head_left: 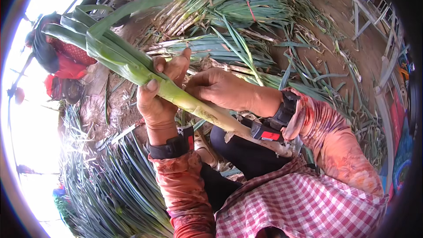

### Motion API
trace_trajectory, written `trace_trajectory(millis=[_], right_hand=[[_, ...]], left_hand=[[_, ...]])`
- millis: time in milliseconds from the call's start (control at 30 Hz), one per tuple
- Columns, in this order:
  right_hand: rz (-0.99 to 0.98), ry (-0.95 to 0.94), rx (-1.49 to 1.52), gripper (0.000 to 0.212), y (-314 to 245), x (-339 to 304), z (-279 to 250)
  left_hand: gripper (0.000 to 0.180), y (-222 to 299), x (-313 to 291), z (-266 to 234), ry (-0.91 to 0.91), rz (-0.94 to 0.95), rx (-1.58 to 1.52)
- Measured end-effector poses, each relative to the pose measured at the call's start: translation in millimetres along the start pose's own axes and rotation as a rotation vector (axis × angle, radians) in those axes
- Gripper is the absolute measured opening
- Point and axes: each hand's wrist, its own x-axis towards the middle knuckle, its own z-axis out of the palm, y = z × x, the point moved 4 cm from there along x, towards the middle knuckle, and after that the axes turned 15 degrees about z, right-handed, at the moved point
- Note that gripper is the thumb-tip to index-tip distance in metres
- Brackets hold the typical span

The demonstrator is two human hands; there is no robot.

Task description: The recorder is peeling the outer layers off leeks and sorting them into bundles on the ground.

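Observation:
A long leek (132, 66) runs from green leaves at the upper left to a pale stalk near my lap. My left hand (159, 90) is wrapped around its light green middle, thumb on top. My right hand (220, 89) grips the white stalk just below the left hand, fingers curled on its outer skin. Both wrists wear black bands with a red patch. The root end is hidden behind my right forearm.
Bundles of leeks (229, 6) tied with red bands lie on the dirt ahead. Trimmed green leaves (119, 180) pile up at the lower left. Another person in red (61, 61) sits at the far left. A pale frame (383, 61) stands at the right.

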Motion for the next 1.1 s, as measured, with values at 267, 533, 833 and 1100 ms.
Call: trace_trajectory(millis=[267,533,833,1100], right_hand=[[0.205,-0.332,-0.525,0.020,58,-4,1],[0.433,-0.141,-0.712,0.029,161,-37,-48],[-0.080,0.034,-0.059,0.027,64,-34,-47],[0.246,-0.442,-0.025,0.045,19,-43,2]], left_hand=[[0.034,-6,-4,11,0.007,0.058,-0.118],[0.027,-34,-7,13,0.091,-0.013,0.032],[0.039,2,15,6,0.056,0.141,-0.240],[0.053,-4,18,-17,0.172,0.116,-0.619]])
